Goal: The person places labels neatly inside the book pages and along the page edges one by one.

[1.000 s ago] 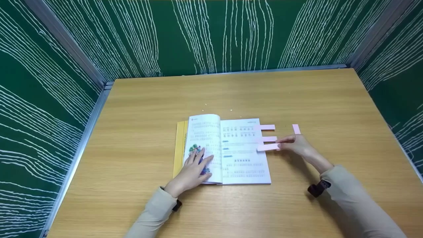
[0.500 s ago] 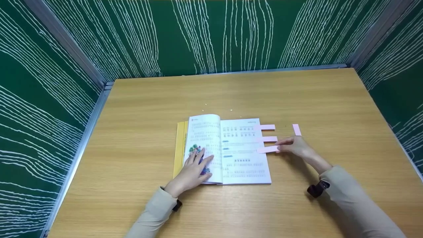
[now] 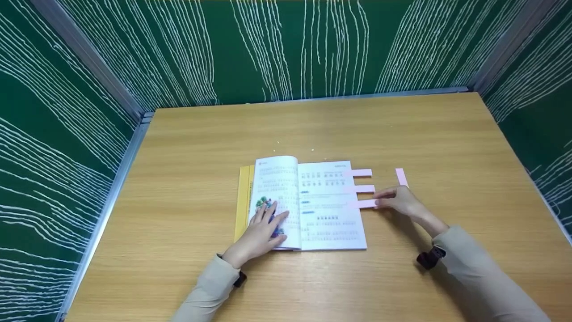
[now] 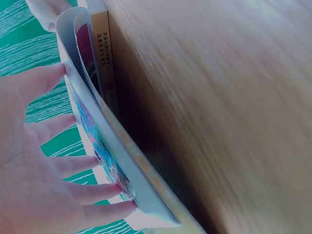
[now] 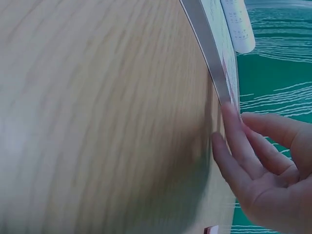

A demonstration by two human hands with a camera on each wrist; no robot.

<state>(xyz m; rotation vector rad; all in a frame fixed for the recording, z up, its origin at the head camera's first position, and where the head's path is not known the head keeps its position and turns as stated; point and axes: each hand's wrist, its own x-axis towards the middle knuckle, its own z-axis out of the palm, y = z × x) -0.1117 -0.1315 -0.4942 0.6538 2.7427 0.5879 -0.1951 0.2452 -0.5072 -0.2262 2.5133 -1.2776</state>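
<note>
A light-brown wood-grain tabletop (image 3: 187, 179) wears a smooth finish with a faint sheen. At its middle, an open book of smooth white printed paper (image 3: 333, 235) shows a yellow cover (image 3: 242, 201) that looks like card. Narrow pink strips of matt paper (image 3: 362, 172) jut from it toward the tabletop's right edge. Matt beige cloth sleeves (image 3: 482, 268) lie softly creased; a boxy black wrist device (image 3: 430, 258) looks plastic. Grey metal-looking rails (image 3: 375, 95) line the far and left edges, beside green panels (image 3: 223, 53) with rough-looking white lines.
</note>
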